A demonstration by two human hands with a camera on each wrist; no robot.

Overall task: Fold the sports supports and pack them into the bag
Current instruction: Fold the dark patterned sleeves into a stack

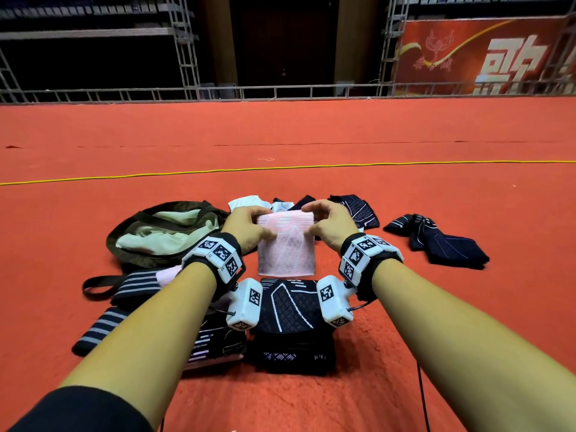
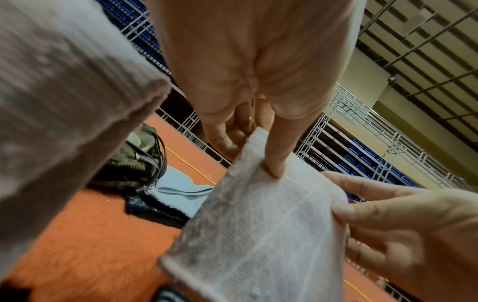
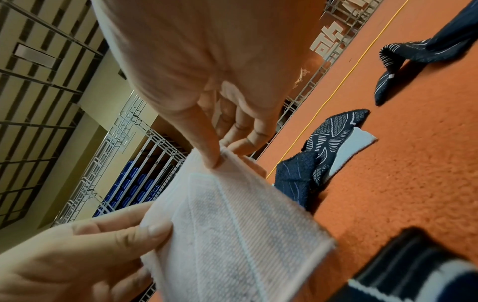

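Grip first: both hands are pinching the top corners of the pink support [image 1: 285,241], which is hanging upright above the red floor [image 1: 311,135] at the centre of the head view. At 9 o'clock on that support, the left hand [image 1: 247,226] is pressing thumb against curled fingers on the upper left corner; the left wrist view is showing the thumb flat on the knit. At 3 o'clock, the right hand [image 1: 328,224] is doing the same on the upper right corner. For a clean fold, I judge both pinches should be staying level so the top edge is running straight, then bringing that edge down onto the bottom hem with corners matching.

Moving left to right across the floor: the olive bag [image 1: 165,232] is lying open at 9 o'clock of the hands, a folded dark stack [image 1: 290,322] is sitting at 6 o'clock, and loose dark supports [image 1: 439,241] are waiting at 3 o'clock.
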